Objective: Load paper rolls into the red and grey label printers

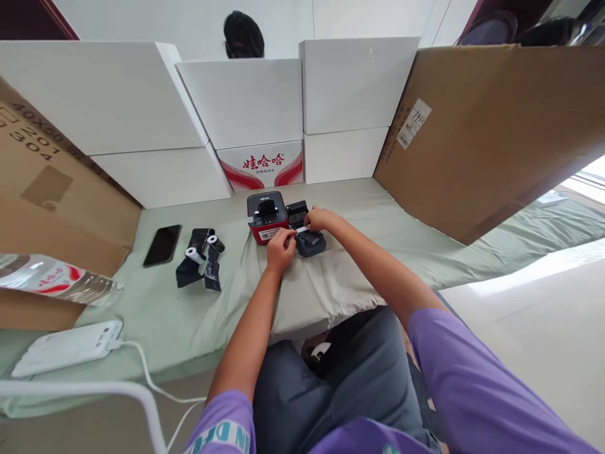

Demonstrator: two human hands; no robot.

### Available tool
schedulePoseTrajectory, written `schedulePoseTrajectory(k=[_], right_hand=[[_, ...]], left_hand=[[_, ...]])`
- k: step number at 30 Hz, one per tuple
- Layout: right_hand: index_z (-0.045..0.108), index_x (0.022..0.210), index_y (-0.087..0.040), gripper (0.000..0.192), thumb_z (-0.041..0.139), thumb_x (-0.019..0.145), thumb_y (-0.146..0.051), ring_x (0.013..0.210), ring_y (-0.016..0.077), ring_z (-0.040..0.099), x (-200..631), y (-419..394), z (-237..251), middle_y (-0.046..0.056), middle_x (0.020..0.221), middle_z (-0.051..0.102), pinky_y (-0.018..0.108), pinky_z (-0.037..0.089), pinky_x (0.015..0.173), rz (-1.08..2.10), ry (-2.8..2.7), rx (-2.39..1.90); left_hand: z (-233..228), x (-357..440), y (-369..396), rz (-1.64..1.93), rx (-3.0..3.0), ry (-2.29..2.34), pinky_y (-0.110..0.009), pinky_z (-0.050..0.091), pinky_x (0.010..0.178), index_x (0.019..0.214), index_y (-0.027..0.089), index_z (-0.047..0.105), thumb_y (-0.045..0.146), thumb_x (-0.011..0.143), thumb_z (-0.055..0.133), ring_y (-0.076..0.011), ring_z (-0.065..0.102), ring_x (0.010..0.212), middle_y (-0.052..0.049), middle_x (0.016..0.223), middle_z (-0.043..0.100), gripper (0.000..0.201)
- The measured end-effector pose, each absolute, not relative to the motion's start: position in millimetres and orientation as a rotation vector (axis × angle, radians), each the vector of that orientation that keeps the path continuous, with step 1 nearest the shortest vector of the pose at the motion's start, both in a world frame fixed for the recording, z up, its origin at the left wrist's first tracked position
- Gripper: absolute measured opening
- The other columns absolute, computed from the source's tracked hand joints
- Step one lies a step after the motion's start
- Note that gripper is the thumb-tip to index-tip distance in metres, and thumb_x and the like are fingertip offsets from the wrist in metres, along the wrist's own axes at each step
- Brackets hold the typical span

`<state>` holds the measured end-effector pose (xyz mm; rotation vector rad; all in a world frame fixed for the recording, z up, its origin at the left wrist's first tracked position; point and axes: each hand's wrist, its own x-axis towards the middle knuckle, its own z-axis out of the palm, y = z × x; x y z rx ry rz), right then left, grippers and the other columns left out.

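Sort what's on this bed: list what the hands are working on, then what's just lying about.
In hand: dark printer, held by left hand and right hand; red printer beside it.

Lying about: phone, paper rolls, water bottle, power bank.

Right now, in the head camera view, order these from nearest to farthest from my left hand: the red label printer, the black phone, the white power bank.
1. Red label printer: just beyond the left hand, almost touching.
2. Black phone: farther left on the green cloth.
3. White power bank: far left, at the near edge.
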<state>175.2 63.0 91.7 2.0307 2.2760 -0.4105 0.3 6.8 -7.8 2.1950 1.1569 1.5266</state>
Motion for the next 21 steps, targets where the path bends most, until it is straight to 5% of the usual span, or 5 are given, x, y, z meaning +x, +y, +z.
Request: schedulePoseTrajectory(k=[5, 13, 17, 21], right_hand=[[0.081, 0.105, -0.020, 0.030, 0.081, 0.076, -0.016, 0.127, 0.0387, 0.062, 163, 59, 91, 0.020, 0.138, 0.062, 0.050, 0.050, 0.107, -0.405, 2.311, 2.011], [0.074, 0.100, -0.017, 0.031, 0.079, 0.072, -0.005, 0.107, 0.0238, 0.068, 196, 69, 110, 0.011, 0.120, 0.070, 0.031, 0.051, 0.098, -0.549, 2.643, 1.956], [0.055, 0.097, -0.019, 0.031, 0.072, 0.074, -0.006, 0.081, 0.0166, 0.063, 202, 63, 130, 0.000, 0.088, 0.068, 0.031, 0.054, 0.079, -1.244, 2.763, 2.091], [0.043, 0.097, -0.025, 0.033, 0.072, 0.081, -0.028, 0.068, 0.0138, 0.061, 181, 42, 148, -0.005, 0.082, 0.062, 0.027, 0.054, 0.063, -2.187, 2.702, 1.745]], left_hand=[[-8, 0, 5, 1.430, 2.204, 1.194, -0.029, 0.048, 0.074, 0.097, 0.018, 0.072, 0.024, 0.094, 0.050, -0.0166, 0.062, 0.077, -0.005, 0.088, 0.071, 0.024], [-6, 3, 5, 1.354, 2.168, 1.222, -0.030, 0.051, 0.082, 0.097, 0.018, 0.072, 0.022, 0.093, 0.048, -0.0178, 0.067, 0.084, -0.006, 0.094, 0.074, 0.025], [-9, 4, 8, 1.335, 2.151, 1.255, -0.031, 0.052, 0.082, 0.094, 0.019, 0.072, 0.022, 0.091, 0.049, -0.0185, 0.067, 0.083, -0.006, 0.092, 0.074, 0.023], [-13, 5, 12, 1.218, 2.081, 1.391, -0.033, 0.053, 0.080, 0.082, 0.019, 0.070, 0.026, 0.090, 0.057, -0.0208, 0.067, 0.079, -0.006, 0.079, 0.072, 0.017]])
